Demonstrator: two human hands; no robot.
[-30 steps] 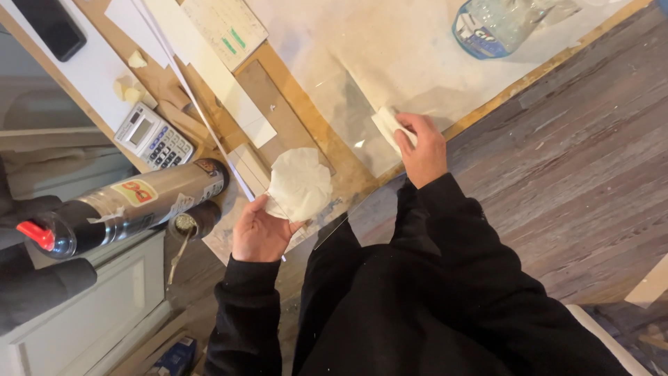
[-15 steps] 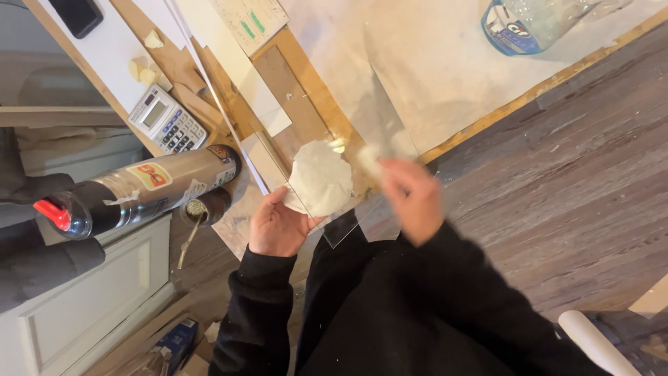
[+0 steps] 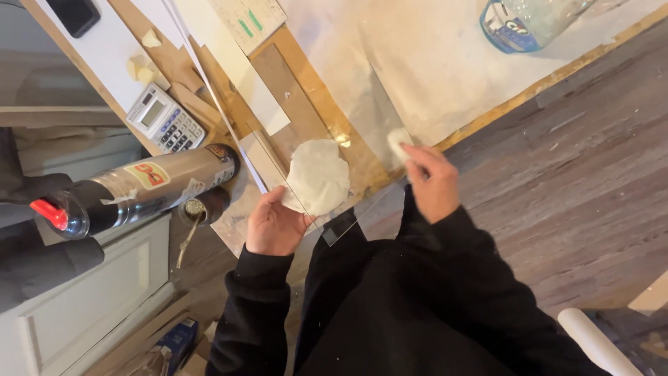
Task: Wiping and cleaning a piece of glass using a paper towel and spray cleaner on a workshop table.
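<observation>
Spreading across the top of the view, a pale worktable point(image 3: 445, 76) edged in wood takes up most of the space, with dark plank flooring point(image 3: 584, 174) to its right. A clear sheet of glass point(image 3: 362, 139) lies on the table near its edge, one corner jutting past it toward the person's dark sleeves. Left of that, a metal spray can point(image 3: 146, 188) with a red nozzle lies on its side, pointing away from the table and just beside the left hand. A grey calculator point(image 3: 165, 125) sits above the can on a brown board. A clear plastic bottle point(image 3: 529, 24) with a blue label lies well apart at the top right. A dark phone point(image 3: 73, 14) rests at the top left corner.

The left hand point(image 3: 275, 223) has its fingers curled around the lower edge of a crumpled white cloth point(image 3: 319, 174), which fans out above the fingertips and lies over the glass. The right hand point(image 3: 433, 184) is closed, its fingers pinching a small white wad point(image 3: 398, 143) that sticks out just past the fingertips and touches the glass near the table's edge. The two hands are apart, with the glass between them.
</observation>
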